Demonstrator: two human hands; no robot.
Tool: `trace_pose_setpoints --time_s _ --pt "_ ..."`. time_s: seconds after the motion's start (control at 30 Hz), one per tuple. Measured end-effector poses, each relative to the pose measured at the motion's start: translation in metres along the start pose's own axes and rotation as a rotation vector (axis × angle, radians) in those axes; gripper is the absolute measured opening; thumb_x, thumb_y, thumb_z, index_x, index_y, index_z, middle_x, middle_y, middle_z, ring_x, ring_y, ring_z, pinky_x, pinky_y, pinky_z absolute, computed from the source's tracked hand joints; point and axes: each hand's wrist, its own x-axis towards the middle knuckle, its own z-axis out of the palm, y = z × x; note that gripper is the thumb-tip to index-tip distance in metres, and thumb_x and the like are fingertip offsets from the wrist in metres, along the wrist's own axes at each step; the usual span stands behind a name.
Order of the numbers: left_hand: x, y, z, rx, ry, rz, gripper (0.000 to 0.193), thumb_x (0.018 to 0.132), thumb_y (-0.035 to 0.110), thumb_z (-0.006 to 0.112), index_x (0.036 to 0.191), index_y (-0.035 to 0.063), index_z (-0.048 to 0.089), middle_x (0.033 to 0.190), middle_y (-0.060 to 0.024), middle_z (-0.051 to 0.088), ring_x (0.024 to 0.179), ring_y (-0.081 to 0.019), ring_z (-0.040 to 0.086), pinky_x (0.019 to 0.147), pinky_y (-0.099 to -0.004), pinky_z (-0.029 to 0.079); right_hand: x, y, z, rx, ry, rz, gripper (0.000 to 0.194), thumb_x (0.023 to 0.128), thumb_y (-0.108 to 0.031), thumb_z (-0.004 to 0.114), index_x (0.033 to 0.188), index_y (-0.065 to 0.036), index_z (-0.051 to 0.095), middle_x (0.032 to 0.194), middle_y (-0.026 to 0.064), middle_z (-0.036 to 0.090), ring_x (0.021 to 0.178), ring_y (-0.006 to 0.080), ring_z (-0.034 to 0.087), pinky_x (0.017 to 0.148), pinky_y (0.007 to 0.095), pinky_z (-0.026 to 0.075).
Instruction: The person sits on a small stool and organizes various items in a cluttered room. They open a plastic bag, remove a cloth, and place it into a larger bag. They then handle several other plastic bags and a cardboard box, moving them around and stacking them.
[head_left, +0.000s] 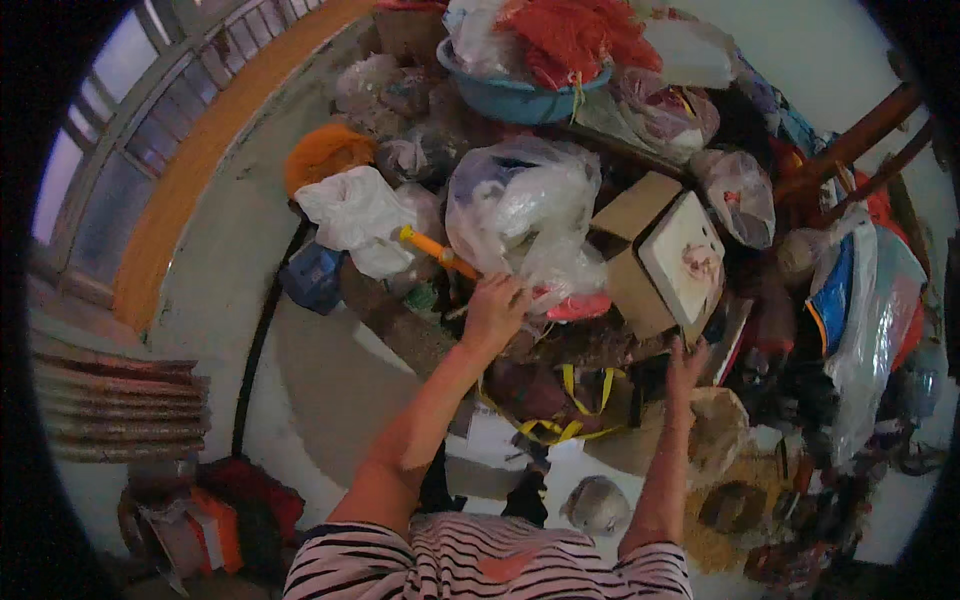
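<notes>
My left hand (493, 311) has its fingers bunched at the lower edge of a large clear plastic bag (525, 195) with pale and dark contents. An orange plastic tube with a yellow tip (439, 251) runs up to the left just beyond that hand. Below the bag, a red packet (577, 307) pokes out beside my fingers. My right hand (688, 365) grips the near corner of an open cardboard box (634, 289). Tilted in the box is a white, square-edged object (684, 259) with a pinkish mark; the box's inside is hidden.
Behind stands a blue basin (517, 101) heaped with red netting (577, 37). A white plastic bag (360, 214) and a dark blue box (313, 276) lie left. Yellow-handled bag (525, 390) sits below my hands. Wooden poles (851, 142) jut in from the right.
</notes>
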Motion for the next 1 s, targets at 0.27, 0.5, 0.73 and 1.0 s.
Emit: trace_pose_setpoints --time_s 0.27,0.5,0.73,1.0 --pt "-0.046 0.021 -0.043 -0.185 -0.2 0.061 0.016 0.076 0.003 0.064 0.092 0.0017 0.063 0.087 -0.0134 0.059 0.088 -0.0335 0.055 0.076 -0.0399 0.047 -0.059 -0.173 0.173 0.542 -0.309 0.541 0.049 0.089 -0.028 0.062 0.13 -0.007 0.045 0.12 0.0076 0.054 0.104 0.0181 0.054 0.082 0.0344 0.044" --pt "-0.042 0.02 -0.095 -0.298 -0.31 -0.012 0.018 0.079 0.006 0.064 0.096 0.0009 0.062 0.094 -0.015 0.059 0.093 -0.0351 0.056 0.081 -0.0396 0.047 -0.066 -0.194 0.172 0.572 -0.099 0.463 0.012 0.087 -0.01 0.061 0.096 -0.003 0.061 0.072 -0.0011 0.057 0.061 0.0086 0.051 0.054 0.0237 0.04" --pt "0.058 -0.012 -0.104 -0.191 -0.153 -0.043 0.04 0.079 0.016 0.069 0.115 0.0036 0.057 0.114 -0.0176 0.059 0.107 -0.0365 0.055 0.088 -0.0387 0.046 -0.093 -0.204 0.154 0.643 0.017 0.469 0.011 0.088 -0.005 0.056 0.098 -0.003 0.06 0.072 -0.002 0.055 0.063 0.0073 0.05 0.059 0.0221 0.039" --pt "0.215 -0.071 -0.009 0.511 -0.244 0.336 0.047 0.076 0.021 0.071 0.117 0.0043 0.056 0.12 -0.0136 0.057 0.107 -0.0294 0.056 0.093 -0.0544 0.038 -0.106 -0.25 0.155 0.66 0.023 0.496 0.02 0.087 -0.004 0.056 0.107 -0.003 0.059 0.076 -0.0011 0.058 0.069 0.0072 0.053 0.064 0.021 0.041"
